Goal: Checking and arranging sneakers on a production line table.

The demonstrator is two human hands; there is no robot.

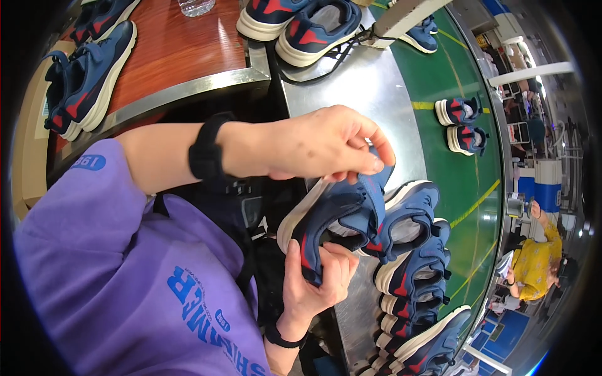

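I have a navy and blue sneaker (329,219) with red accents and a white sole in my two hands, above the metal bench. My left hand (320,144), the upper one, is closed in a pinch at the end of its blue strap (374,199), which stretches across the shoe's opening. Around the heel, beside the red patch, the fingers and thumb of my right hand (316,279) are closed. Right beside the held shoe, a matching sneaker (411,216) rests on the bench.
Several similar sneakers (414,276) line the metal bench (404,128). More shoes (94,75) stand on the reddish wooden table (182,50), near a clear plastic cup (196,7). A pair (465,125) sits on the green surface beyond. A person in yellow (539,260) is farther off.
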